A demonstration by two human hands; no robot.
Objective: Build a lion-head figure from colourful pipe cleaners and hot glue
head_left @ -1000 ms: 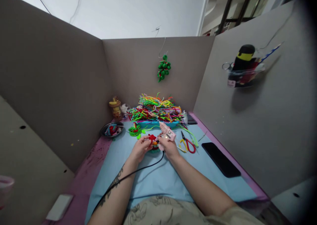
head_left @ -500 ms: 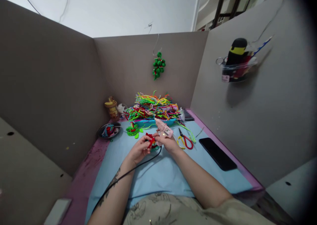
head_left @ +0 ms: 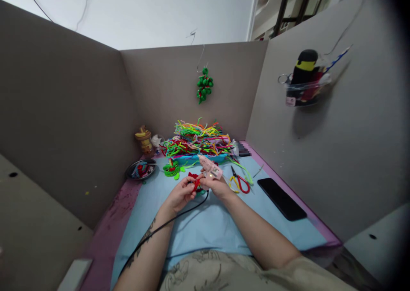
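Between my hands is a small red pipe-cleaner piece (head_left: 194, 181), with bits of green and orange at its lower edge. My left hand (head_left: 183, 191) pinches it from the left. My right hand (head_left: 215, 185) is wrapped round a pink glue gun (head_left: 210, 167), whose nozzle points up and away to the left; its fingertips also reach the red piece. From the glue gun a black cord (head_left: 173, 217) runs across my left forearm. Beyond my left hand lies a green pipe-cleaner animal face (head_left: 172, 168) with light green tabs. The fingers partly hide the red piece.
A blue tray (head_left: 188, 159) heaped with colourful pipe cleaners (head_left: 201, 137) stands at the back. Scissors (head_left: 238, 181) and a black phone (head_left: 282, 199) lie on the right. To the left are a metal bowl (head_left: 140, 170) and a brown cup (head_left: 144, 141). Grey partitions (head_left: 192, 56) enclose the table.
The glue gun has tilted and shifted slightly left with my right hand. The red piece has turned a little between my fingers. Other things stay put.
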